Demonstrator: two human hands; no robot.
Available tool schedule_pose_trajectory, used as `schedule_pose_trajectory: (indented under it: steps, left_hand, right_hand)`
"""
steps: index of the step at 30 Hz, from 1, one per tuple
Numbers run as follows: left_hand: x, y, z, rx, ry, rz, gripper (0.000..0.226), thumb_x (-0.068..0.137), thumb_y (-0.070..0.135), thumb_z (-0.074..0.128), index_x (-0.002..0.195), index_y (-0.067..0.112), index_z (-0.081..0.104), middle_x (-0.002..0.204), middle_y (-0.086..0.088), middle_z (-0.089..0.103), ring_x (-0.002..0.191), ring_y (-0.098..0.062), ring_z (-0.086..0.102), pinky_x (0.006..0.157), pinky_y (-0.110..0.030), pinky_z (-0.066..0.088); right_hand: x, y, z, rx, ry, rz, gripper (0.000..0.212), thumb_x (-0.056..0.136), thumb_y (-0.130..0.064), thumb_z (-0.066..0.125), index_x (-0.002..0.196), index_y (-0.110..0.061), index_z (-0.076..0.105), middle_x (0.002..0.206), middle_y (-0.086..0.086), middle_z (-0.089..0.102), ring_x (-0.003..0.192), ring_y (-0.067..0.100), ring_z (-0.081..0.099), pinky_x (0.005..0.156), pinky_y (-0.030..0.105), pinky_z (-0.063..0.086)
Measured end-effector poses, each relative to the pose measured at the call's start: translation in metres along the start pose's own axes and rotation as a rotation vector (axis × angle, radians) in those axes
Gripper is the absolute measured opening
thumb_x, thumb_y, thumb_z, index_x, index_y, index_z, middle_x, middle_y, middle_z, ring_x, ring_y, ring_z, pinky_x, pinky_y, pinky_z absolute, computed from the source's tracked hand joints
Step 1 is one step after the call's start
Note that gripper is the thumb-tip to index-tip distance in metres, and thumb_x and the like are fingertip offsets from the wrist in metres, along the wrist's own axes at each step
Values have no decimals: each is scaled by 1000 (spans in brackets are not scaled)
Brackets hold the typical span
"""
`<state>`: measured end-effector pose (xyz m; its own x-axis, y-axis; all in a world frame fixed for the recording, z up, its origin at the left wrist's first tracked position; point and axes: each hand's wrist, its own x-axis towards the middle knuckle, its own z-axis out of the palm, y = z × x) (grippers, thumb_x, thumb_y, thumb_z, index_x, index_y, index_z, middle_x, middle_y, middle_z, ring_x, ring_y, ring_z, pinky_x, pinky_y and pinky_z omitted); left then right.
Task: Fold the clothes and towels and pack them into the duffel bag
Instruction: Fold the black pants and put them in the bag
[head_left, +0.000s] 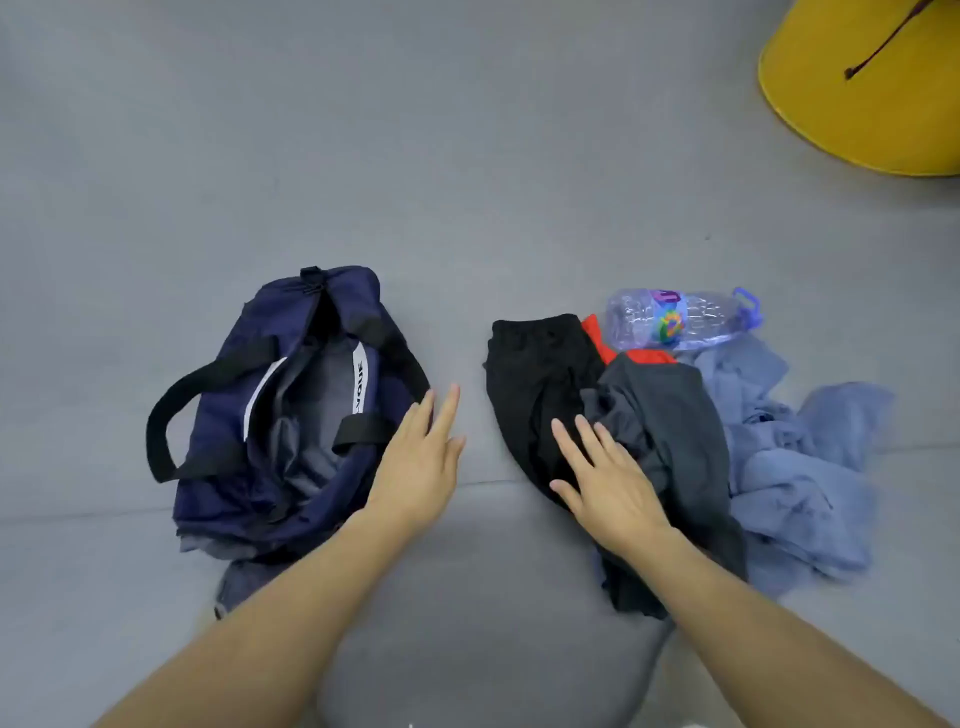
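Two bare forearms reach out from six o'clock, and between them low down sits a rounded grey shape (467, 639) I cannot identify. The left hand (421, 467) lies flat with straight fingers, holding nothing, its fingertips right at the near-right edge of the navy fabric duffel bag (218, 452); whether they press on it I cannot tell. The right hand (608, 483) is also flat with its fingers spread, laid over a heap of clothes and gripping none of it. The two hands are apart, with bare grey floor (415, 156) between them. The bag sits at eleven o'clock from the person, its mouth gaping open to show a grey lining, a white strip with black letters along the opening, and black strap handles flopped out to either side. At one o'clock is the unfolded heap: a crumpled black garment (530, 374) on its left side, a dark grey garment (670, 415) bunched over it, a sliver of red fabric (649, 356) peeking out behind, and a rumpled pale blue towel (800, 467) spread off toward three o'clock. Just beyond, touching the heap's far edge, a clear plastic bottle with a colourful label and blue cap (675, 319) lies on its side. Far off at two o'clock, a large yellow curved object (872, 119) fills the corner.
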<state>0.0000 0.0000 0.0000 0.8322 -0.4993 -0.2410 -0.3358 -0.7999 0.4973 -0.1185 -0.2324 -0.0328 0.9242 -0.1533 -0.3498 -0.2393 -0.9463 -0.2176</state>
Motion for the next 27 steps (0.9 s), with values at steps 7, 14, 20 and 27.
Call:
schedule_pose_trajectory:
  steps: [7,14,20,27]
  left_hand:
    - [18,-73,38,413,-101,-19,82,98,29,55,161,27,2,166,-18,17,152,-41,15,123,-49,18]
    - [13,-117,51,505,-249,-130,85,101,34,49,159,29,-13,167,-18,-5,154,-39,-5,125,-46,1]
    - [-15,-156,58,509,-339,-279,78,105,35,39,157,26,-18,166,-17,-16,154,-39,-5,122,-46,17]
    - [-16,-158,49,537,-338,-298,77,103,38,39,159,32,-14,167,-16,-12,154,-38,1,123,-46,18]
  right_hand:
    - [55,-17,59,-167,-17,-7,98,83,-57,69,159,-33,13,166,15,15,150,42,18,118,54,25]
    - [67,11,83,-244,70,-21,78,88,-39,71,155,-30,34,161,16,30,145,44,30,103,55,41]
    - [73,34,72,-272,76,-28,62,99,-43,48,157,-33,28,162,13,28,146,41,29,105,55,40]
    - [64,9,43,-222,113,-24,55,104,-47,23,158,-32,25,161,10,32,143,39,36,110,54,37]
